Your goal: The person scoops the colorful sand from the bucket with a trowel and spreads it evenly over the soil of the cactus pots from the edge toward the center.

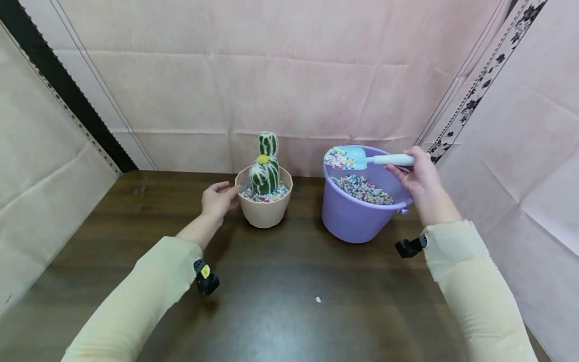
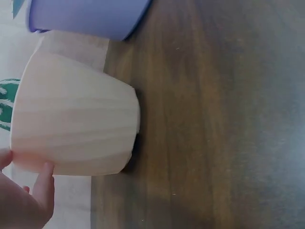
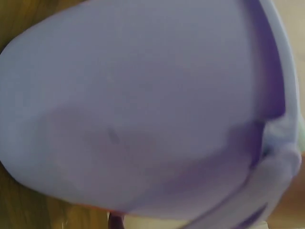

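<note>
A cream flowerpot [image 1: 264,213] stands on the table with a green, white-striped cactus [image 1: 265,176] in it, bearing a yellow flower; small coloured pebbles [image 1: 271,195] surround its base. My left hand [image 1: 219,201] grips the pot at its left rim; the left wrist view shows one fingertip at the rim and another digit against the outer wall. My right hand [image 1: 422,176] holds the pale handle of a light-blue shovel [image 1: 357,157]. Its blade, heaped with pastel pebbles, is over a purple bucket [image 1: 350,216]. More coloured pebbles [image 1: 363,189] lie inside the bucket.
The dark wooden table [image 1: 289,301] carries a small white fleck [image 1: 318,299] near the front. Pink-white cloth [image 1: 289,90] hangs behind, with further cloth on both sides. The bucket's handle [image 3: 248,195] hangs along its side in the right wrist view.
</note>
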Available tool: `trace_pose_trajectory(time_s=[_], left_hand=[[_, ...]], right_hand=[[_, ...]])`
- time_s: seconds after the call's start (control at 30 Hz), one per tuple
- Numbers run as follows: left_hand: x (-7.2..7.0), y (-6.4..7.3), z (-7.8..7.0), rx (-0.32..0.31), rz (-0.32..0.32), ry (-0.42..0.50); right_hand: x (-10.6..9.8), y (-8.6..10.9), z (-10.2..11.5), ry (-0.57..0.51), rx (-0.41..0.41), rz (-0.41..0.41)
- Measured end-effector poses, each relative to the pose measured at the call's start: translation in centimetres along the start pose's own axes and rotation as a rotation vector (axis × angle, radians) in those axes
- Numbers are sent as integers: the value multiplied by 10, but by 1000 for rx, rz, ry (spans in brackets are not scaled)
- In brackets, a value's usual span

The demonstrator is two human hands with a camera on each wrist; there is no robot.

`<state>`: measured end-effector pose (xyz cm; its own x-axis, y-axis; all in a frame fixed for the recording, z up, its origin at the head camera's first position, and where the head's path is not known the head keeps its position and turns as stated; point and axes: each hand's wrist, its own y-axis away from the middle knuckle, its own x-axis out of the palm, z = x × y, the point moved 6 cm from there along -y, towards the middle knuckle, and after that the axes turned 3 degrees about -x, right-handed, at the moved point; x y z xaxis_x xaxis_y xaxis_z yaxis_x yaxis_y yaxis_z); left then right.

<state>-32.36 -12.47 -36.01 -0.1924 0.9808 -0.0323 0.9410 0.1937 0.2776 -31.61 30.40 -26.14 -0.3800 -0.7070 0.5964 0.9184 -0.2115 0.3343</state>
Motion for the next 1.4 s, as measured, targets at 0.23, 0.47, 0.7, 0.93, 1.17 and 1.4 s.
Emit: trace_pose_trajectory(time_s=[0.23, 0.47, 0.7, 0.93, 1.17, 1.4], left_hand=[[-1, 2, -7, 35, -28, -20], [-1, -1, -9, 26, -23, -40], [-4, -1, -13, 34, -84, -35], [0, 3, -15, 40, -65, -41], [1, -1, -14, 50, -64, -59], [1, -2, -14, 52, -65, -69]], right_hand=[[19, -2, -12, 89, -18, 62], [32, -4, -25, 114, -15, 89], [44, -5, -36, 142, -18, 94], [54, -7, -44, 186, -22, 91], [64, -8, -53, 229, -45, 96], [72, -8, -60, 287, -52, 85]])
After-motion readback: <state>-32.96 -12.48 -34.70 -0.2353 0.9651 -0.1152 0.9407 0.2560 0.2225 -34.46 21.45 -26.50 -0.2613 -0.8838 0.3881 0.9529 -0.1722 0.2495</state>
